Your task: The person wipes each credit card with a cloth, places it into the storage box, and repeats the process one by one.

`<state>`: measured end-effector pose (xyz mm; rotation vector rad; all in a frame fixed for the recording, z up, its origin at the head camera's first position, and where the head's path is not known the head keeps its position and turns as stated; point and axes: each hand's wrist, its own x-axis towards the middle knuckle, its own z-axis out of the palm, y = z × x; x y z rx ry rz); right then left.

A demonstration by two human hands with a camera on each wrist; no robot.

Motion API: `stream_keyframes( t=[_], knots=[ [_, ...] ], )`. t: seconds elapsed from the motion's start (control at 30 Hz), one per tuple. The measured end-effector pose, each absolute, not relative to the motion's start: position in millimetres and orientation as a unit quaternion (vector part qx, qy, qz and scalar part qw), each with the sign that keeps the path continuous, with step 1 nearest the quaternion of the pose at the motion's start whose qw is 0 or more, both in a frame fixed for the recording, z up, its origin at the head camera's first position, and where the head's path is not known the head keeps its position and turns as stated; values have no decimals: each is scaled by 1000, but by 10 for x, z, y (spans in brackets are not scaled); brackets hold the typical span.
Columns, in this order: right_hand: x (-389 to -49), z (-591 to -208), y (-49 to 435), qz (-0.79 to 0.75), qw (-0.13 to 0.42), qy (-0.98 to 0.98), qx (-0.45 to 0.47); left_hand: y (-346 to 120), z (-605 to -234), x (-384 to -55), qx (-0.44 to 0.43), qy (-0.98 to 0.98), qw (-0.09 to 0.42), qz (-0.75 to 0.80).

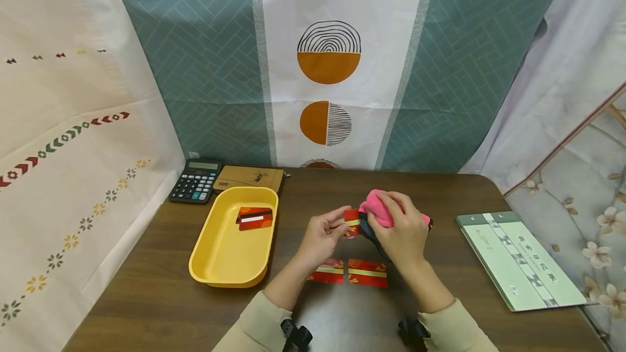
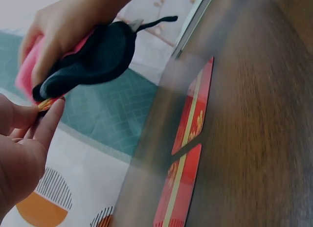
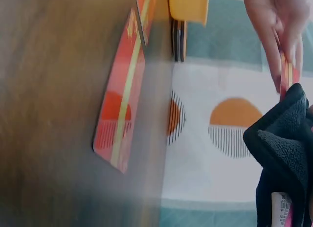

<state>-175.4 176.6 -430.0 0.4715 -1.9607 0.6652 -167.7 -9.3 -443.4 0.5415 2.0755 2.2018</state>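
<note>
On the desk (image 1: 146,308) I see the tray (image 1: 227,254) left of two cards (image 1: 368,274), calculator (image 1: 196,181) and notebook (image 1: 248,177) behind the tray, ledger (image 1: 520,259) at right.

Behind the brown wood-grain table (image 1: 156,314) hangs a teal-and-white drape (image 1: 337,64); cream patterned cloth (image 1: 73,140) borders its left, pale floral fabric (image 1: 572,178) its right.

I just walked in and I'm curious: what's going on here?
A person is at a table, working with bare hands. The left hand pinches a red card with a yellow stripe, while the right hand holds a pink-and-dark cloth up against it. Two similar cards lie side by side on the table, and at least one red card lies in the yellow tray.
</note>
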Motion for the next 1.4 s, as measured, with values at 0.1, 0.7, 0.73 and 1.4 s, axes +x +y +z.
stream_keyframes(
  t=[0.1, 0.7, 0.73, 1.4],
  knots=[
    [-1746, -4287, 1760, 269, 477, -804, 233, -75, -4424, -1688, 194, 682, 57, 703],
    [-1705, -4277, 1916, 262, 501, -801, 197, -97, -4333, -1695, 163, 622, 40, 765],
    [-1689, -4290, 1892, 262, 500, -799, 208, -88, -4332, -1688, 165, 622, 41, 764],
    [-1697, -4183, 1849, 262, 547, -775, 178, 9, -4229, -1593, 196, 649, 30, 734]
  ],
)
